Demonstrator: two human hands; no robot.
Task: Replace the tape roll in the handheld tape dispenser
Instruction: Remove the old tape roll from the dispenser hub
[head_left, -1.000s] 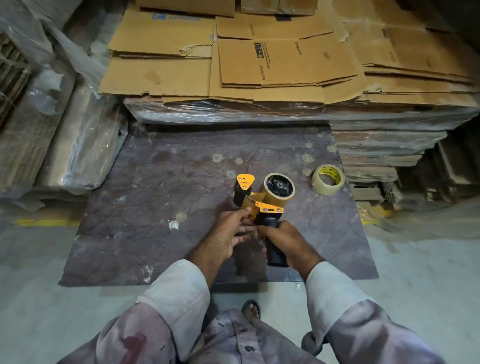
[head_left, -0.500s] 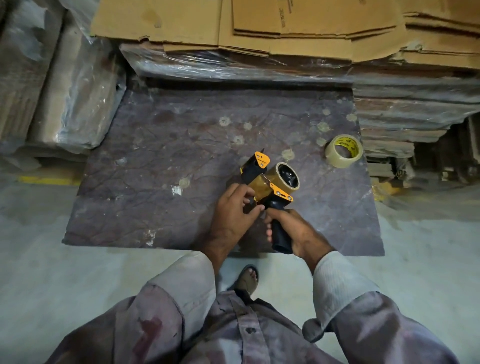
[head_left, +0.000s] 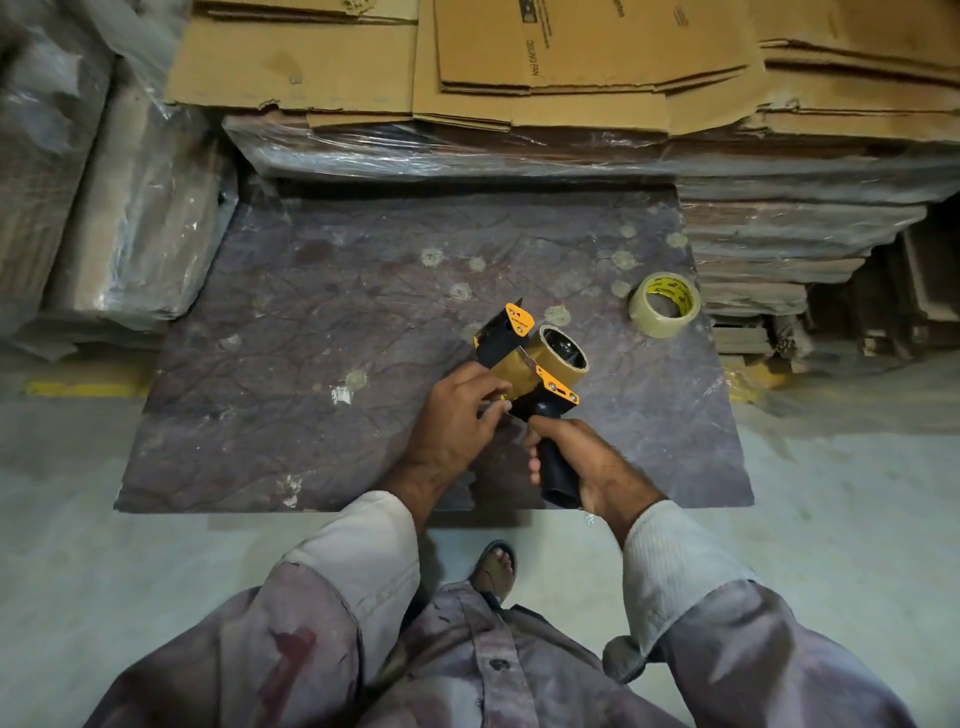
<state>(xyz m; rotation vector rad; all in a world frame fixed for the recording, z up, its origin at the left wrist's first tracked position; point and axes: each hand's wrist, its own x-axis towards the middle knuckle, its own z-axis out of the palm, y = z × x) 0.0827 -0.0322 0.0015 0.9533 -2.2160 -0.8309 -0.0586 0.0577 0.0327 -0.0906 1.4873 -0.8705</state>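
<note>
Pale concrete floor (head_left: 130, 545); dark veined stone slab (head_left: 322, 364) lying on it. Flattened cardboard cartons (head_left: 597, 62) stacked behind, plastic-wrapped bundles (head_left: 119, 208) left. Dim light.

right hand (head_left: 587, 462) grips dispenser (head_left: 524, 364) handle; left hand (head_left: 457, 415) pinches tape; spare roll (head_left: 665, 304) on slab (head_left: 311, 338).

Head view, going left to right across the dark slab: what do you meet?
White scrap → left hand → tape dispenser, its handle gripped by the right hand → loose tape roll near the slab's right edge.
</note>
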